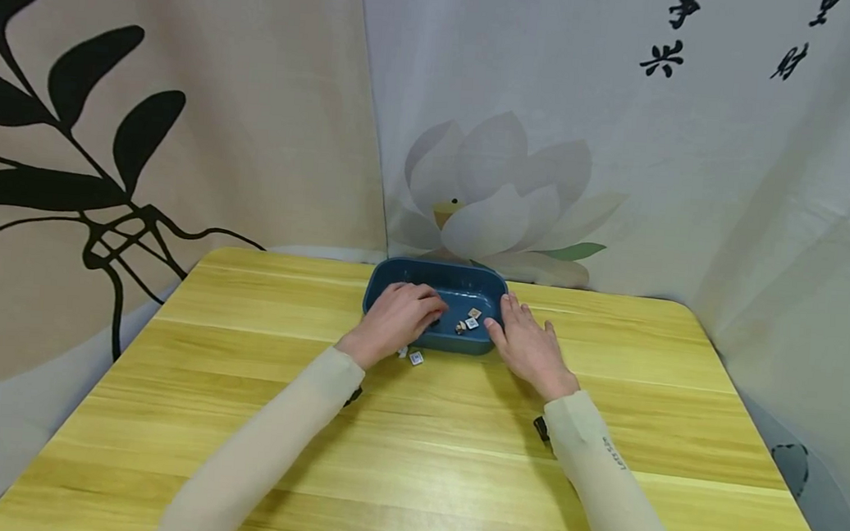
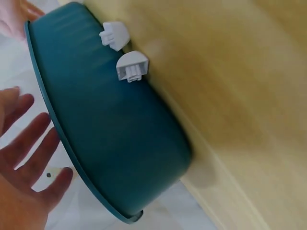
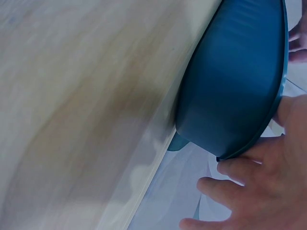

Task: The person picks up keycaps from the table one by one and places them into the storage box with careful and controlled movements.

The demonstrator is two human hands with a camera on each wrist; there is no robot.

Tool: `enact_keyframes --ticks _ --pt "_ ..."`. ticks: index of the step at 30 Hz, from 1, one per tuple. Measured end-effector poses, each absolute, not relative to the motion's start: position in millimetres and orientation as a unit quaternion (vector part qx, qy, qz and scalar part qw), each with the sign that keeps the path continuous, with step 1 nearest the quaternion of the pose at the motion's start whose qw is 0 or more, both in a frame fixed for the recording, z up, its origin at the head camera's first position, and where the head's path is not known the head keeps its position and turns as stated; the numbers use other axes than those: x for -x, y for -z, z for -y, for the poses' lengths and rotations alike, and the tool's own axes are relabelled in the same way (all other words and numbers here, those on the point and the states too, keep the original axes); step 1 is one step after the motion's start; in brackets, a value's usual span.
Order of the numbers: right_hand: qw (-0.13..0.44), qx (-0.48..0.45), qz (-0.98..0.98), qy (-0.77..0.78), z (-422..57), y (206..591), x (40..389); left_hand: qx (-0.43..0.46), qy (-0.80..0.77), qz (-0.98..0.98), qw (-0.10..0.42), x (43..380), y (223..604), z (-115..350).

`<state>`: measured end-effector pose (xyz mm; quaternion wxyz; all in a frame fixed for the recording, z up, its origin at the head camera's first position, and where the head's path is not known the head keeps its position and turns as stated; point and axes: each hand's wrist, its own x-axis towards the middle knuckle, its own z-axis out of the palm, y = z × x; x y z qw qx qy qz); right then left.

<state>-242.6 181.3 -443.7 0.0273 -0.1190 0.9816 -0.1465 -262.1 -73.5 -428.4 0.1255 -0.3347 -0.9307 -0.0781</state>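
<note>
A blue-green oblong basin [image 1: 435, 339] stands at the table's far edge. My left hand [image 1: 402, 317] reaches over its front rim, fingertips lowered inside. In the left wrist view that hand [image 2: 26, 158] has several fingers apart and loosely bent; its thumb and index tips are partly out of sight, so anything between them is hidden. My right hand [image 1: 530, 347] rests on the basin's right corner, thumb over the rim. The right wrist view has this hand [image 3: 261, 177] with fingers spread and fairly straight. Inside lie several small pieces, among them a white square piece [image 1: 472, 323].
Two small white pieces lie on the table in front of the basin: a square-faced one [image 1: 416, 359] and another [image 1: 402, 351] beside it. The left wrist view shows a plug-like stub on a white piece [image 2: 133, 64]. A printed curtain [image 1: 294, 125] hangs behind the wooden table [image 1: 426, 463].
</note>
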Motion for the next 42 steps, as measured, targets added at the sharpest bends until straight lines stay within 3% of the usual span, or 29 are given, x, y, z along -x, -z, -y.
enact_keyframes --ticks 10,17,23,35,42 --pt "0.030 0.118 -0.982 0.146 -181 444 243 0.394 0.106 0.894 0.188 230 440 97" --pt "0.031 0.116 -0.982 0.145 -181 443 242 0.454 0.090 0.864 0.200 217 447 102" --pt "0.032 0.116 -0.982 0.146 -181 443 242 0.480 0.041 0.857 0.180 213 452 100" --pt "0.033 0.117 -0.981 0.149 -181 444 242 0.462 -0.028 0.882 0.086 209 456 98" --pt "0.034 0.117 -0.981 0.150 -181 444 242 0.463 -0.041 0.882 0.075 208 460 100"
